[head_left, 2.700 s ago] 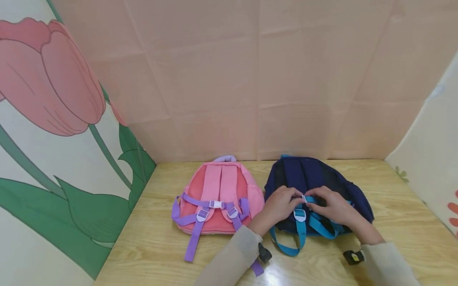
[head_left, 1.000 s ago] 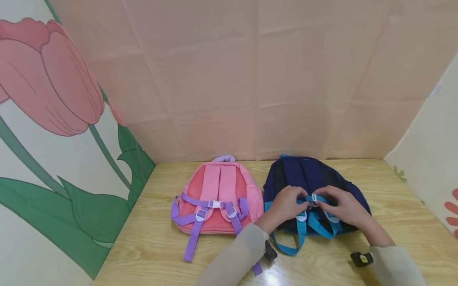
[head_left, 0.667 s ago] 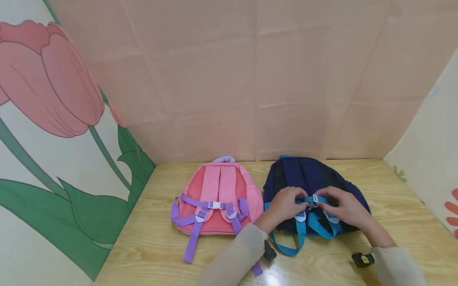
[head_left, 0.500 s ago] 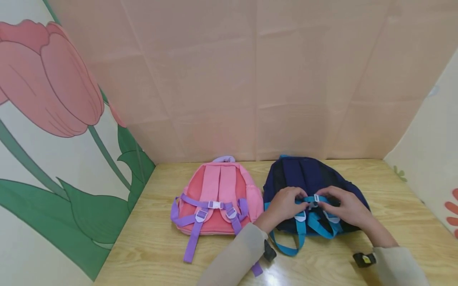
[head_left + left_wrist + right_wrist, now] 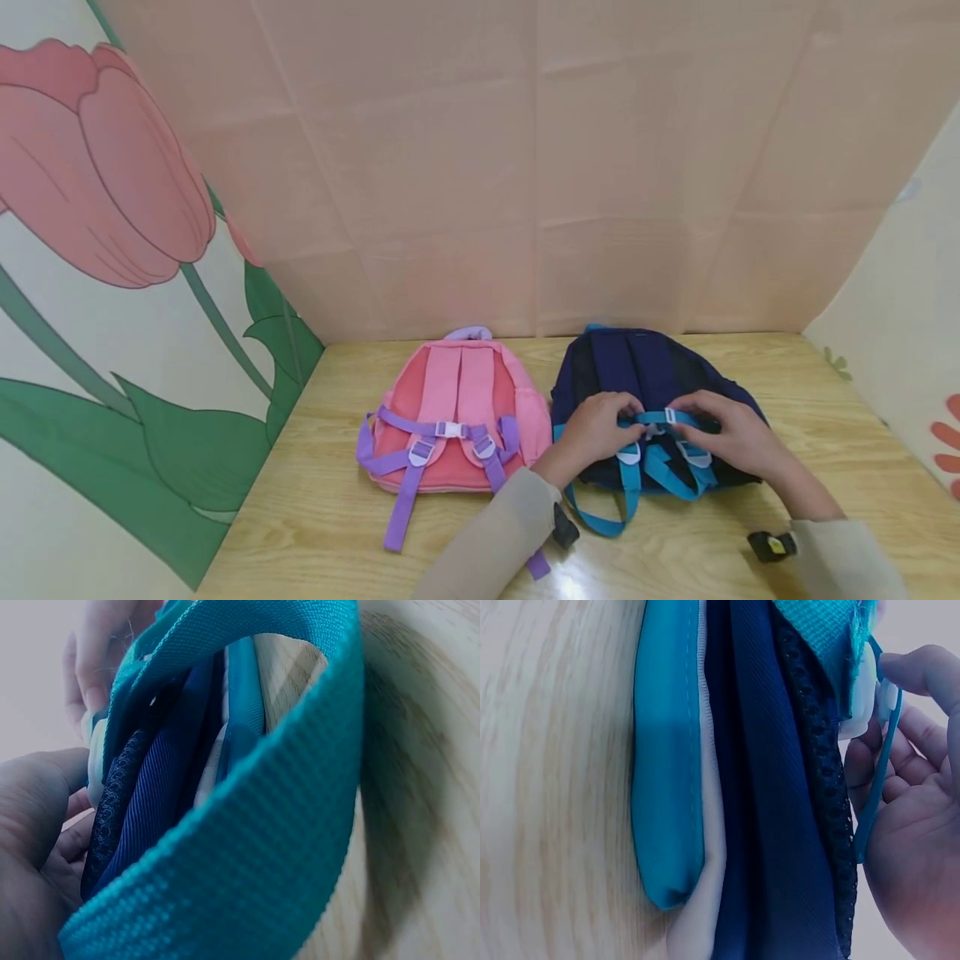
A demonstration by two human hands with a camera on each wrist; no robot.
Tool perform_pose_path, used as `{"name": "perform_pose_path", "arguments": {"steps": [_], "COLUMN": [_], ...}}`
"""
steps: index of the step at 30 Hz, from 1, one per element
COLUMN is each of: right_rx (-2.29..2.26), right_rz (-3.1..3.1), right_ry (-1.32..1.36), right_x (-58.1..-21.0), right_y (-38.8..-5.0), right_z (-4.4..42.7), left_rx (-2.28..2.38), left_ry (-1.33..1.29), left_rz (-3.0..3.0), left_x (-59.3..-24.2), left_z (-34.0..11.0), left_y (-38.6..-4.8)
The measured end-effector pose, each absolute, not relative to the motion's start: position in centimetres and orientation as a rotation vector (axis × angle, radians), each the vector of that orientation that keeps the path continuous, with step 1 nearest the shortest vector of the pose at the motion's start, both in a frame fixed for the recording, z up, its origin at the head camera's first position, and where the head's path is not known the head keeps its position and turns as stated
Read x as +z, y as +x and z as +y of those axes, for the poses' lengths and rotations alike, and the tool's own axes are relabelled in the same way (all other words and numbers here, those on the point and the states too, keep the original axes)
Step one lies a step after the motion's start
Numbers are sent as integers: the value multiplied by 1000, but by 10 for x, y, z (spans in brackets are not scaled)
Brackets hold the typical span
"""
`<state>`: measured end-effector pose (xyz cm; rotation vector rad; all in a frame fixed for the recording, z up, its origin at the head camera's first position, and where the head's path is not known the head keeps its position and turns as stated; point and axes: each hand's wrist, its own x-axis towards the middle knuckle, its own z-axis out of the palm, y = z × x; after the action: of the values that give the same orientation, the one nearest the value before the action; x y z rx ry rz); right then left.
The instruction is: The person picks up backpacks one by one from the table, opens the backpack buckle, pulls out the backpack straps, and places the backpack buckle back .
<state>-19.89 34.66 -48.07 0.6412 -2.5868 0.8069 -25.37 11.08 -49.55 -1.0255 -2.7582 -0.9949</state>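
A navy backpack (image 5: 648,354) lies on the table with its shoulder straps facing up. Across it runs a narrow blue chest strap (image 5: 649,417) carrying a small white slider (image 5: 671,416). My left hand (image 5: 598,429) pinches the strap's left part near a buckle (image 5: 656,431), which the fingers partly hide. On the other side, my right hand (image 5: 733,431) holds the strap between thumb and fingers beside the slider. The right wrist view shows that strap (image 5: 880,780) running over the right hand's palm. Loose blue webbing (image 5: 225,847) loops large in the left wrist view.
Left of the navy backpack lies a pink backpack (image 5: 442,375) with purple straps (image 5: 405,504) and its white buckle (image 5: 450,429) fastened. Both rest on a wooden table (image 5: 300,517). A pinkish sheet (image 5: 450,167) hangs behind, and a tulip-painted wall (image 5: 142,350) stands at the left.
The right hand and the white slider have moved rightward along the chest strap, leaving more blue strap visible between the hands. The left hand shifted slightly right earlier, then stayed nearly still.
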Motion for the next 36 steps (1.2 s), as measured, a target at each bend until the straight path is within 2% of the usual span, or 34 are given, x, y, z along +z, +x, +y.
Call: {"name": "perform_pose_path", "arguments": {"steps": [36], "right_rx": [826], "right_rz": [-2576], "right_ry": [663], "right_x": [-474], "right_y": [-193], "right_z": [358], "left_rx": [-1042], "left_ry": [-992], "left_rz": [-2770], "left_x": [-495], "left_z": [111], "left_y": [-252]}}
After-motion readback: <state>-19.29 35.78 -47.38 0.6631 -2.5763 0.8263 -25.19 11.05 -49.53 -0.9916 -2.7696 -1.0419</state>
